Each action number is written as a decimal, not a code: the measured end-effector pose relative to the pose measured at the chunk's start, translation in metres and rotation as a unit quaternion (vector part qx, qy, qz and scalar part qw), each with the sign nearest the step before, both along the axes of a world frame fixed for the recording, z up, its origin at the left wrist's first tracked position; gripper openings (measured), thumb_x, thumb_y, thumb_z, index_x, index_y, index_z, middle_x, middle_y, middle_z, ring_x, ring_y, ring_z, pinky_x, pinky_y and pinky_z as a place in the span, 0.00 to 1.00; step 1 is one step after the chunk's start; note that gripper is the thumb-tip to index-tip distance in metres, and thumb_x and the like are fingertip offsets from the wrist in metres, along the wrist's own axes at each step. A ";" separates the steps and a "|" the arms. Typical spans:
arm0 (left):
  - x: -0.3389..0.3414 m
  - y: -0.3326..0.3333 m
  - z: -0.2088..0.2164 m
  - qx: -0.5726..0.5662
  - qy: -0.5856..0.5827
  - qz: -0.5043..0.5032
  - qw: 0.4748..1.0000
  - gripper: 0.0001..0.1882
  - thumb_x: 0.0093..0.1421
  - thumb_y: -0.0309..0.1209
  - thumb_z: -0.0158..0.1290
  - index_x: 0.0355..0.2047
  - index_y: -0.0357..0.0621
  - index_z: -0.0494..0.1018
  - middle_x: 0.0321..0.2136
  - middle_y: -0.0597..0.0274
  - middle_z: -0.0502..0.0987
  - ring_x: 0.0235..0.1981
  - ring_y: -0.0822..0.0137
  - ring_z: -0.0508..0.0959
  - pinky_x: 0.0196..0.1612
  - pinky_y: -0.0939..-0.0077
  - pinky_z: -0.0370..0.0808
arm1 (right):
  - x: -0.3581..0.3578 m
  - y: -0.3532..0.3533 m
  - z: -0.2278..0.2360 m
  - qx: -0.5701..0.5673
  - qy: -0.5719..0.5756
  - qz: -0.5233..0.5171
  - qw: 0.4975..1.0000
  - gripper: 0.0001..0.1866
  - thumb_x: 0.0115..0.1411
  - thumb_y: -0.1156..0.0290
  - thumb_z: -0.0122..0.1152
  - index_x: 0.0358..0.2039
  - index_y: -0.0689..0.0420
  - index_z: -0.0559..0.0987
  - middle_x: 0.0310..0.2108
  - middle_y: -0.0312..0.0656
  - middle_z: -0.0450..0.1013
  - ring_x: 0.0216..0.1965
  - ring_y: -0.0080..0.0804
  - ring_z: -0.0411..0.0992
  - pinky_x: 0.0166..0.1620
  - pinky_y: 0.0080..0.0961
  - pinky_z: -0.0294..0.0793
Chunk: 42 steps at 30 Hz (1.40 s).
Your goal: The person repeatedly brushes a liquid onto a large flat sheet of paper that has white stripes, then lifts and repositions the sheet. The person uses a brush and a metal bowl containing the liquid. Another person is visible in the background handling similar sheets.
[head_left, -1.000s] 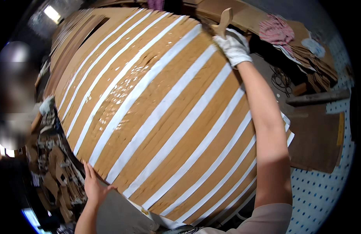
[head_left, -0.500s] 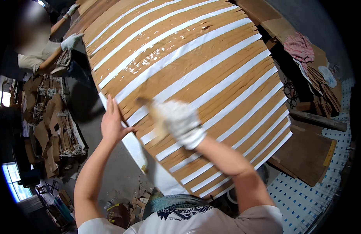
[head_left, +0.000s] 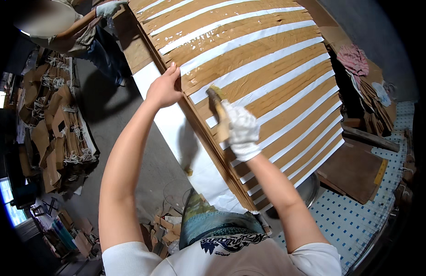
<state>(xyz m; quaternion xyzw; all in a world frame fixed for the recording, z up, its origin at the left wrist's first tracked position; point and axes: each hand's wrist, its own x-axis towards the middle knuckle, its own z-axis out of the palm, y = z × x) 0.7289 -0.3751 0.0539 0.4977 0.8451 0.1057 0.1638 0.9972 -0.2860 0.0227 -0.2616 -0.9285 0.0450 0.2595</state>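
Brown cardboard strips (head_left: 263,49) lie alternating with white strips (head_left: 250,66) in a broad, layered stack across the work surface. A wet, shiny film glistens on the far part. My right hand (head_left: 243,129), in a white knitted glove, is closed round the wooden handle of a brush (head_left: 218,110). The brush's dark-banded head with yellowish bristles is over the strips near the stack's left edge. My bare left hand (head_left: 166,87) grips that left edge farther up, fingers bent over the top. The layered side of the stack shows below it.
A white sheet (head_left: 169,126) hangs along the stack's left side. At the far left another person's gloved hand (head_left: 110,8) touches the far end. Cardboard bundles (head_left: 61,124) lie on the left floor. A metal basin (head_left: 309,189), pink cloth (head_left: 352,60) and brown boards (head_left: 353,170) are at right.
The stack's left edge has shifted right in view, exposing its layered side. My left hand has moved up and right and bent over the edge. My right hand has moved right with the brush.
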 end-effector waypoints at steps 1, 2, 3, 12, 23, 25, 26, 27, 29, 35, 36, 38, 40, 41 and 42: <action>-0.003 -0.001 0.001 -0.013 0.002 0.008 1.000 0.40 0.50 0.30 0.56 0.67 0.45 0.62 0.72 0.57 0.55 0.66 0.56 0.67 0.64 0.65 0.69 | 0.001 0.008 0.010 -0.044 0.015 0.037 0.998 0.22 0.53 0.66 0.68 0.51 0.46 0.81 0.31 0.39 0.74 0.34 0.36 0.75 0.35 0.34 0.76; -0.006 -0.004 -0.001 -0.002 0.007 0.008 1.000 0.38 0.51 0.27 0.53 0.66 0.47 0.63 0.72 0.58 0.55 0.65 0.55 0.67 0.64 0.65 0.69 | 0.002 0.014 0.019 -0.169 0.121 0.008 0.978 0.18 0.54 0.62 0.71 0.46 0.49 0.83 0.30 0.41 0.76 0.31 0.40 0.76 0.36 0.36 0.77; -0.010 -0.008 -0.003 0.008 0.013 0.010 1.000 0.36 0.52 0.24 0.51 0.65 0.48 0.64 0.71 0.59 0.55 0.64 0.55 0.68 0.64 0.65 0.69 | -0.003 0.024 0.021 -0.156 0.125 0.002 0.980 0.16 0.56 0.61 0.70 0.43 0.52 0.83 0.31 0.42 0.78 0.29 0.42 0.76 0.36 0.36 0.77; -0.024 0.004 -0.008 0.041 -0.046 -0.023 0.998 0.27 0.55 0.17 0.45 0.55 0.49 0.71 0.69 0.58 0.59 0.63 0.50 0.69 0.62 0.62 0.70 | -0.056 -0.026 0.002 0.041 -0.026 -0.026 0.998 0.20 0.58 0.67 0.63 0.53 0.43 0.80 0.30 0.39 0.73 0.33 0.40 0.75 0.36 0.37 0.76; -0.040 -0.007 -0.014 0.217 0.070 0.037 0.973 0.30 0.52 0.18 0.49 0.58 0.39 0.71 0.62 0.51 0.70 0.56 0.51 0.75 0.58 0.62 0.74 | -0.103 0.005 0.016 0.062 0.020 -0.061 0.996 0.23 0.57 0.67 0.60 0.55 0.42 0.79 0.29 0.40 0.75 0.31 0.42 0.75 0.36 0.38 0.76; -0.037 -0.002 -0.025 0.153 0.090 0.020 0.984 0.31 0.53 0.19 0.50 0.61 0.40 0.68 0.64 0.53 0.68 0.58 0.52 0.74 0.60 0.61 0.74 | -0.089 -0.023 0.005 0.051 -0.014 -0.037 0.998 0.30 0.50 0.71 0.59 0.57 0.45 0.76 0.35 0.40 0.75 0.36 0.42 0.74 0.42 0.40 0.75; -0.037 -0.001 -0.022 0.125 0.083 0.026 0.988 0.32 0.54 0.19 0.49 0.62 0.40 0.67 0.64 0.54 0.67 0.59 0.52 0.73 0.60 0.62 0.74 | -0.081 -0.033 0.004 0.011 -0.027 -0.021 0.999 0.30 0.50 0.71 0.59 0.57 0.45 0.77 0.36 0.40 0.75 0.37 0.42 0.75 0.43 0.39 0.75; -0.037 0.001 -0.020 0.096 0.077 0.031 0.992 0.32 0.55 0.20 0.48 0.63 0.41 0.67 0.65 0.54 0.67 0.60 0.53 0.73 0.60 0.62 0.74 | -0.075 -0.040 0.005 -0.030 -0.038 -0.006 0.999 0.29 0.49 0.71 0.60 0.56 0.45 0.77 0.37 0.40 0.76 0.39 0.42 0.76 0.44 0.38 0.76; -0.046 0.000 -0.019 0.058 0.093 0.015 0.994 0.32 0.56 0.26 0.51 0.64 0.40 0.65 0.67 0.55 0.64 0.60 0.53 0.72 0.59 0.62 0.74 | -0.067 -0.029 0.008 -0.033 -0.054 0.052 0.997 0.23 0.53 0.66 0.63 0.53 0.47 0.80 0.41 0.41 0.79 0.41 0.40 0.78 0.43 0.37 0.78; -0.019 0.012 0.003 -0.020 0.098 0.046 0.994 0.52 0.50 0.55 0.63 0.67 0.36 0.59 0.70 0.53 0.57 0.62 0.56 0.72 0.58 0.63 0.76 | -0.032 0.017 0.024 -0.028 0.013 -0.066 0.997 0.15 0.60 0.67 0.66 0.48 0.48 0.82 0.35 0.39 0.77 0.33 0.38 0.78 0.34 0.31 0.78; -0.017 0.013 0.001 -0.021 0.102 0.050 0.993 0.57 0.47 0.60 0.65 0.67 0.35 0.58 0.71 0.52 0.57 0.62 0.56 0.72 0.57 0.63 0.76 | -0.028 0.005 0.011 0.011 -0.026 -0.071 0.997 0.16 0.60 0.65 0.63 0.49 0.46 0.82 0.34 0.39 0.77 0.33 0.37 0.77 0.34 0.31 0.78; -0.014 0.017 0.005 -0.037 0.102 0.044 0.993 0.62 0.42 0.62 0.67 0.67 0.32 0.56 0.71 0.51 0.56 0.62 0.56 0.72 0.55 0.62 0.78 | -0.016 -0.025 -0.007 0.051 -0.014 -0.046 0.998 0.18 0.60 0.63 0.58 0.51 0.41 0.81 0.31 0.38 0.76 0.31 0.36 0.76 0.33 0.32 0.76; -0.010 0.016 0.008 -0.058 0.103 0.040 0.992 0.68 0.37 0.64 0.70 0.67 0.29 0.54 0.71 0.50 0.55 0.61 0.56 0.73 0.52 0.61 0.80 | -0.004 -0.039 -0.003 -0.029 -0.062 -0.014 0.998 0.19 0.60 0.64 0.61 0.53 0.46 0.81 0.33 0.38 0.77 0.33 0.35 0.77 0.36 0.33 0.78; -0.009 0.014 0.007 -0.058 0.107 0.042 0.992 0.69 0.36 0.64 0.70 0.67 0.29 0.53 0.71 0.50 0.54 0.61 0.56 0.73 0.51 0.62 0.80 | 0.000 -0.037 -0.003 -0.036 -0.084 0.008 0.996 0.19 0.61 0.63 0.62 0.53 0.48 0.80 0.34 0.37 0.77 0.35 0.34 0.78 0.38 0.34 0.79; -0.008 0.012 0.006 -0.059 0.111 0.043 0.991 0.70 0.35 0.63 0.71 0.68 0.28 0.52 0.72 0.49 0.53 0.61 0.56 0.73 0.51 0.63 0.80 | 0.012 -0.029 0.003 -0.247 -0.056 -0.014 0.967 0.18 0.62 0.63 0.64 0.52 0.51 0.81 0.36 0.37 0.78 0.38 0.34 0.79 0.40 0.34 0.80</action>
